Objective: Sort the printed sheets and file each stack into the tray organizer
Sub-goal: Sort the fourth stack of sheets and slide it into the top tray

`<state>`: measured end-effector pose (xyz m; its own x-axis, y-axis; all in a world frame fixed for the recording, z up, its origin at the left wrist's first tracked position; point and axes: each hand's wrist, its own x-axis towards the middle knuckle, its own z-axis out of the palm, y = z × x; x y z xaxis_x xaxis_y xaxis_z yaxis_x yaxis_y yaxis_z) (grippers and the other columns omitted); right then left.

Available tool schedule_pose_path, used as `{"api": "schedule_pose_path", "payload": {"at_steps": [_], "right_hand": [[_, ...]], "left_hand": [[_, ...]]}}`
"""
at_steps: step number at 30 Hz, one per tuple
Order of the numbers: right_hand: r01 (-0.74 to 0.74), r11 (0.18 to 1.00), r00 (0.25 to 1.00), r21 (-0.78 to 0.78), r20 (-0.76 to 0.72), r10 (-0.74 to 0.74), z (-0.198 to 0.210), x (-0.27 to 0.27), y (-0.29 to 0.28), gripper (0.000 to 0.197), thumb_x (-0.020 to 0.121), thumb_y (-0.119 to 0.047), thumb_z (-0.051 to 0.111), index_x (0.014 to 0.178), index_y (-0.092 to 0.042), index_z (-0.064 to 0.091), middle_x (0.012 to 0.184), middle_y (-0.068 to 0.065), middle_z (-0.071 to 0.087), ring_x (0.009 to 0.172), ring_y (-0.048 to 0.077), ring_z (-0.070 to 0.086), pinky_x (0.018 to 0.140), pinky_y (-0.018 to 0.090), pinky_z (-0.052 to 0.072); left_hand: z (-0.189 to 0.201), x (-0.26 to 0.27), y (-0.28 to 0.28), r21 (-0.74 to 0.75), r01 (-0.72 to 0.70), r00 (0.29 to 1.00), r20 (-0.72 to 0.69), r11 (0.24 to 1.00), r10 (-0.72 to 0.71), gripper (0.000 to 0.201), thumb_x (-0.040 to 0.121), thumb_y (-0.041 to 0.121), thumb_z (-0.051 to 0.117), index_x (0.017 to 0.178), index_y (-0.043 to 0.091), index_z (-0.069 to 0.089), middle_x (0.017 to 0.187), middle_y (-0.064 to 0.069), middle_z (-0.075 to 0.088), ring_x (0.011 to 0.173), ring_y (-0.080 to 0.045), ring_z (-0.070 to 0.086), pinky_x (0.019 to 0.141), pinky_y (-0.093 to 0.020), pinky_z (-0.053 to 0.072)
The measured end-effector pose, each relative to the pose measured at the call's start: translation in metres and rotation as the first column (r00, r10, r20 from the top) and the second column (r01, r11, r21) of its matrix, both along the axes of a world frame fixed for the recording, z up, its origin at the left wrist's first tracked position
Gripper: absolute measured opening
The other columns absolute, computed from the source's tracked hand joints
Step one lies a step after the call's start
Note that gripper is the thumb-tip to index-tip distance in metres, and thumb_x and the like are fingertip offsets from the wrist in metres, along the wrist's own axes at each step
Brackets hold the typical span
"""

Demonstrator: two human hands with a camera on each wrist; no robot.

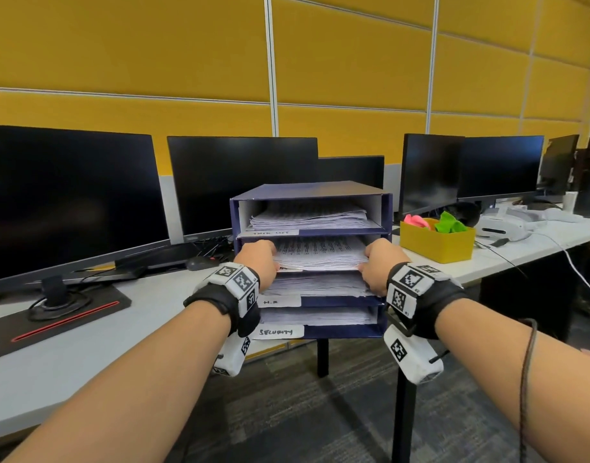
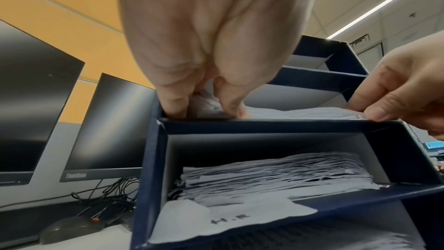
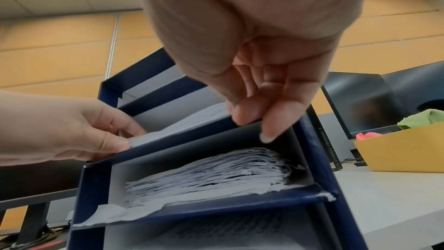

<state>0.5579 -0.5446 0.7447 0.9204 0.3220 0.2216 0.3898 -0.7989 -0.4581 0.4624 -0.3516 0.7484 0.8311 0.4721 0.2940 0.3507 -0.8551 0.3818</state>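
Observation:
A dark blue tray organizer (image 1: 387, 212) with several shelves stands at the desk's front edge, a stack of printed sheets on each shelf. Both hands are at the second shelf from the top. My left hand (image 1: 273, 255) pinches the left front corner of that shelf's stack (image 1: 318, 252), thumb and fingers curled round the paper (image 2: 204, 107). My right hand (image 1: 367, 259) holds the stack's right front corner at the shelf lip (image 3: 252, 124). The stack (image 2: 300, 113) lies inside the shelf. Below it is a shelf labelled "H.R" (image 1: 276, 301) with its own stack (image 3: 209, 174), then one labelled "SECURITY" (image 1: 276, 332).
The white desk (image 1: 119, 329) carries dark monitors (image 1: 69, 195) behind and left of the organizer, with a mouse (image 1: 198, 262) and cables. On the right stand a yellow box (image 1: 437, 243) of pink and green cloths, a white headset (image 1: 500, 225) and more monitors.

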Motion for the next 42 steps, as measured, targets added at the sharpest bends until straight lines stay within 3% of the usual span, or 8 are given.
{"api": "schedule_pose_path", "payload": {"at_steps": [4, 8, 12, 15, 19, 24, 33, 42], "right_hand": [[-0.039, 0.999, 0.998, -0.004, -0.05, 0.039, 0.002, -0.006, -0.003, 0.023, 0.091, -0.018, 0.051, 0.109, -0.005, 0.055, 0.093, 0.017, 0.068, 0.083, 0.033, 0.067, 0.074, 0.043, 0.058], [-0.025, 0.999, 0.995, -0.028, 0.092, 0.028, 0.006, -0.022, -0.016, 0.034, 0.088, -0.015, 0.053, 0.121, -0.01, 0.059, 0.109, 0.013, 0.067, 0.096, 0.031, 0.065, 0.084, 0.036, 0.055], [-0.048, 0.991, 0.987, -0.125, 0.147, 0.066, 0.006, -0.037, -0.026, 0.039, 0.08, -0.01, 0.052, 0.112, -0.025, 0.067, 0.113, 0.005, 0.067, 0.098, 0.026, 0.062, 0.084, 0.033, 0.054], [-0.082, 0.968, 0.985, -0.238, 0.131, 0.115, 0.002, -0.042, -0.026, 0.039, 0.077, -0.015, 0.052, 0.11, -0.027, 0.068, 0.103, 0.0, 0.067, 0.089, 0.024, 0.061, 0.078, 0.03, 0.054], [-0.085, 0.954, 0.981, -0.287, 0.144, 0.131, 0.002, -0.043, -0.025, 0.044, 0.076, -0.016, 0.051, 0.117, -0.027, 0.063, 0.11, 0.003, 0.066, 0.097, 0.026, 0.063, 0.084, 0.035, 0.055], [-0.076, 0.913, 0.979, -0.4, 0.144, 0.145, 0.005, -0.042, -0.02, 0.016, 0.074, -0.015, 0.051, 0.088, -0.019, 0.06, 0.086, 0.005, 0.061, 0.078, 0.027, 0.061, 0.072, 0.033, 0.055], [-0.09, 0.892, 0.984, -0.442, 0.102, 0.15, 0.006, -0.027, -0.008, 0.034, 0.075, -0.018, 0.052, 0.108, -0.018, 0.058, 0.098, 0.007, 0.059, 0.084, 0.027, 0.06, 0.077, 0.036, 0.055], [-0.118, 0.908, 0.979, -0.401, 0.109, 0.175, 0.001, -0.019, -0.007, 0.039, 0.077, -0.018, 0.053, 0.115, -0.021, 0.058, 0.106, 0.006, 0.061, 0.089, 0.026, 0.06, 0.08, 0.037, 0.055]], "left_hand": [[0.006, -0.01, -0.002, 0.2, -0.064, 0.997, 0.045, 0.978, 0.056, 0.027, 0.088, 0.019, 0.067, 0.111, 0.005, 0.064, 0.113, -0.015, 0.062, 0.103, -0.031, 0.061, 0.081, -0.034, 0.048], [0.01, -0.027, -0.001, 0.32, -0.142, 0.99, 0.068, 0.937, 0.127, 0.021, 0.086, 0.006, 0.056, 0.106, 0.011, 0.062, 0.108, -0.014, 0.063, 0.097, -0.035, 0.062, 0.074, -0.038, 0.049], [0.009, -0.039, 0.009, 0.23, -0.116, 0.993, 0.025, 0.966, 0.113, 0.028, 0.082, 0.003, 0.055, 0.103, 0.016, 0.067, 0.109, -0.01, 0.064, 0.096, -0.032, 0.063, 0.078, -0.038, 0.053], [0.006, -0.042, 0.012, 0.16, -0.036, 0.999, -0.008, 0.987, 0.038, 0.034, 0.08, -0.001, 0.053, 0.099, 0.021, 0.071, 0.106, -0.005, 0.068, 0.094, -0.028, 0.064, 0.082, -0.037, 0.055], [0.001, -0.04, 0.01, 0.161, 0.006, 0.999, -0.051, 0.987, 0.002, 0.042, 0.081, -0.002, 0.052, 0.11, 0.023, 0.067, 0.112, -0.003, 0.068, 0.102, -0.025, 0.063, 0.086, -0.037, 0.054], [0.001, -0.035, 0.01, 0.199, 0.012, 0.997, -0.081, 0.98, 0.005, 0.039, 0.083, 0.002, 0.052, 0.113, 0.025, 0.06, 0.115, -0.001, 0.066, 0.102, -0.025, 0.062, 0.084, -0.036, 0.053], [-0.005, -0.027, 0.014, 0.077, 0.027, 0.994, -0.109, 0.997, -0.018, 0.06, 0.076, 0.0, 0.051, 0.131, 0.021, 0.04, 0.126, -0.005, 0.061, 0.094, -0.028, 0.064, 0.076, -0.042, 0.059], [-0.008, -0.019, 0.019, 0.105, 0.001, 0.997, -0.082, 0.994, 0.007, 0.051, 0.078, 0.004, 0.047, 0.127, 0.018, 0.038, 0.122, -0.006, 0.063, 0.092, -0.03, 0.065, 0.078, -0.044, 0.057]]}}
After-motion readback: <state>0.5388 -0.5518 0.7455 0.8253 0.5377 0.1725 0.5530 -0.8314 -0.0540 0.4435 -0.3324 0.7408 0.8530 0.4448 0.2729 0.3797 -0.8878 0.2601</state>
